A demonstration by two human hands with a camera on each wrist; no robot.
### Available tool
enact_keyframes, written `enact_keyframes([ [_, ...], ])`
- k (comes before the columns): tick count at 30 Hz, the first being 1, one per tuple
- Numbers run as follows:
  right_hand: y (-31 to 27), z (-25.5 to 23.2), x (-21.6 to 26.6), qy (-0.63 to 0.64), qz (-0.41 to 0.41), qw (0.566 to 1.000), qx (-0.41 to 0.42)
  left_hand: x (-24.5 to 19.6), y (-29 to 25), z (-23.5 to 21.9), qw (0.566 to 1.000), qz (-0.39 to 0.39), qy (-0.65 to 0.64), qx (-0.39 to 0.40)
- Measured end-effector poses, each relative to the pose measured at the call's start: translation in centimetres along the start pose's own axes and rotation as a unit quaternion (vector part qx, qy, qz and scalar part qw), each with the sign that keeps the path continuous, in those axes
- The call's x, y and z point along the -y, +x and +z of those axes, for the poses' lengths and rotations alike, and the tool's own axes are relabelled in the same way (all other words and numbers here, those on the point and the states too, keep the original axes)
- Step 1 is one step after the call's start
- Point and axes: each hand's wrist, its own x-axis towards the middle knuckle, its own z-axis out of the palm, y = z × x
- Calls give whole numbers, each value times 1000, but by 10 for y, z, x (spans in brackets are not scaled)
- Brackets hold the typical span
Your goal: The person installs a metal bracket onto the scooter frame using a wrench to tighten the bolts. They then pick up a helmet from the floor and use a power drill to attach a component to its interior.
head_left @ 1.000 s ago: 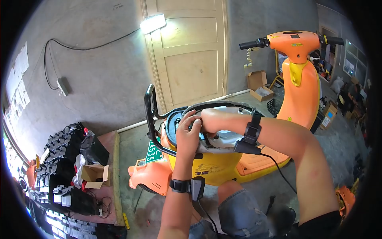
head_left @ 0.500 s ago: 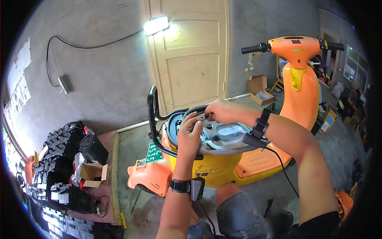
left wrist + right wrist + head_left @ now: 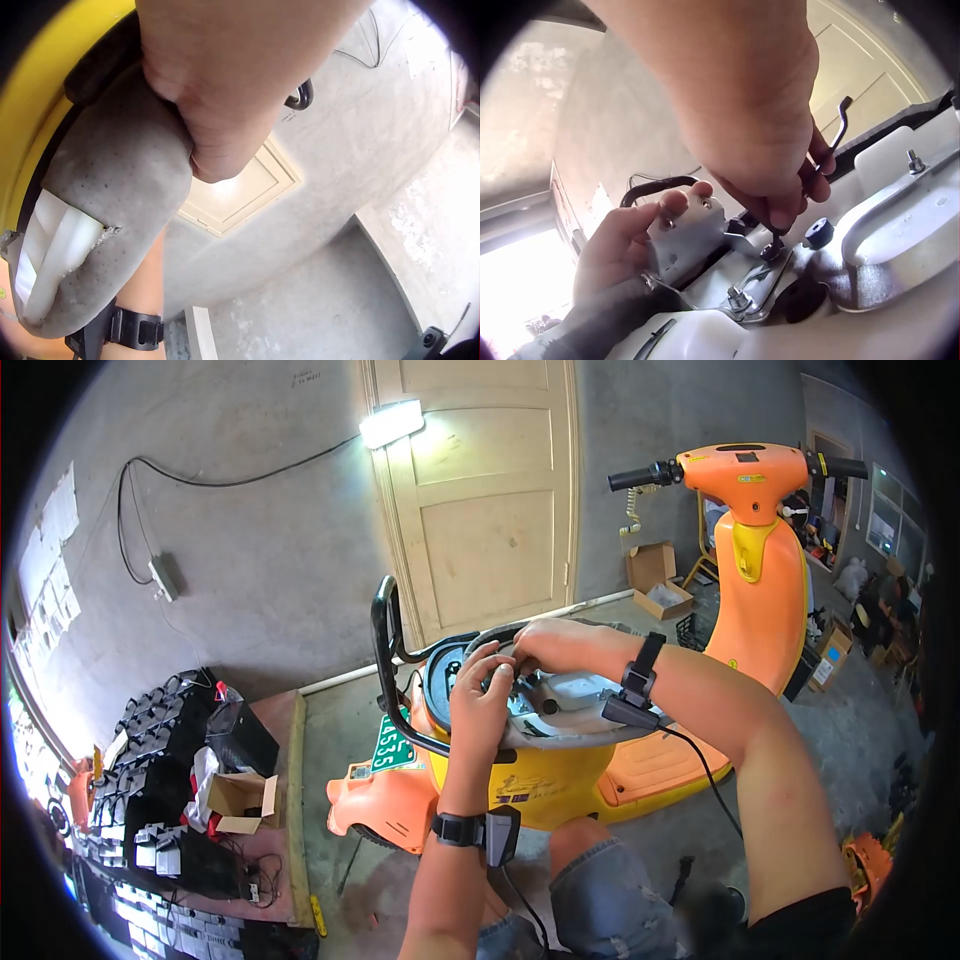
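Note:
The orange and yellow scooter (image 3: 545, 780) stands in front of me with its seat opening uncovered. At the rear of that opening, my left hand (image 3: 478, 705) grips a flat metal bracket (image 3: 686, 244), fingertips over its upper edge. My right hand (image 3: 565, 650) is beside it, palm down. In the right wrist view its fingers hold a thin dark rod (image 3: 843, 127) with a bent end. Its thumb and fingertips are right at a dark bolt (image 3: 771, 250) near the bracket. A nut on a stud (image 3: 739, 298) and a black rubber bump stop (image 3: 819, 232) sit close by.
A black grab rail (image 3: 385, 650) rises behind the seat opening. Black batteries (image 3: 150, 750) and an open cardboard box (image 3: 240, 803) stand on a low platform at left. A lit lamp (image 3: 392, 424) hangs by the door (image 3: 480, 510). Cables trail from both wrist cameras.
My right hand lifted away from the left hand, showing the seat opening, then came down again with its wrist bent more. The left hand stays at the bracket.

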Motion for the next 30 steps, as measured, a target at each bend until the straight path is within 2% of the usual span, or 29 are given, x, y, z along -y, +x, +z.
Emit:
enact_keyframes([
  [2, -3, -3, 5, 46, 29, 998, 12, -3, 0, -1, 1000, 3, 16, -4],
  [3, -6, -14, 17, 68, 73, 994, 39, -2, 0, -1, 1000, -4, 12, -1],
  [6, -10, -23, 39, 32, 104, 992, 70, -5, -1, 0, 1000, -23, -1, 0],
  [7, -8, -30, 51, 33, 104, 991, 71, -6, -1, 0, 1000, -2, 13, -5],
  [9, 2, -40, 72, 97, 271, 940, 185, -6, -1, 1, 999, 24, 23, -13],
  [10, 7, -33, 71, 98, 273, 939, 184, -3, 0, 1, 999, 25, 23, -11],
  [13, 17, -17, 66, 299, 404, 853, 139, -1, 0, 1, 1000, 19, 12, -9],
  [14, 17, -15, 66, 300, 404, 853, 138, -1, 0, 1, 1000, 20, 13, -9],
  [17, 12, -10, 64, 419, 441, 791, 61, -3, -2, 1, 1000, -1, -6, -6],
  [18, 9, -10, 62, 417, 440, 793, 62, -2, -1, 0, 1000, 1, -7, -9],
  [20, 4, -11, 58, 484, 424, 765, -10, 1, -1, 0, 1000, -11, -3, -6],
  [22, 4, -24, 50, 392, 380, 838, -2, 0, 0, 0, 1000, 1, 13, -1],
  [24, -5, -32, 41, 384, 313, 868, -43, -2, -1, -1, 1000, 5, 6, 2],
  [28, -13, -34, 27, 339, 292, 893, -45, -7, -2, 0, 1000, -8, -1, 3],
  [29, -14, -23, 14, 179, 167, 967, -63, -3, -1, 0, 1000, -2, 5, -4],
  [30, -13, -19, 11, 12, 35, 996, -77, -2, -1, 0, 1000, 4, 12, -10],
])
